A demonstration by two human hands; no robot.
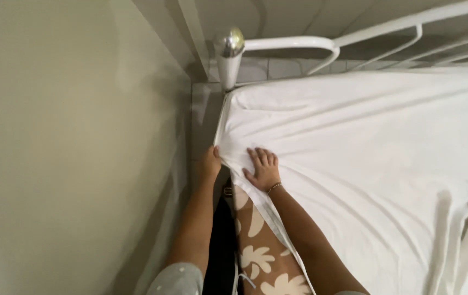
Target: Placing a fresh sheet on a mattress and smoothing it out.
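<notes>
Sheet: white sheet (365, 158) covered bed centre-right, wrinkled | Done: corner by post (228, 57) looked fitted | Left: near edge untucked | Left hand (210, 163) fingers gripped sheet edge | Right hand (264, 169) fingers spread flat on sheet

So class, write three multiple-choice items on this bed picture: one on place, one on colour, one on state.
1. Where does the right hand rest?
A on the white bed sheet
B on the wall
C on the floor

2. What colour is the curved metal bed frame?
A black
B white
C red

3. How does the left hand meet the sheet?
A apart from it
B flat on top
C its grip closed on the edge

Answers: 1 A, palm lies flat on the sheet; 2 B, the rails are white; 3 C, thumb pinches the sheet's edge.
</notes>
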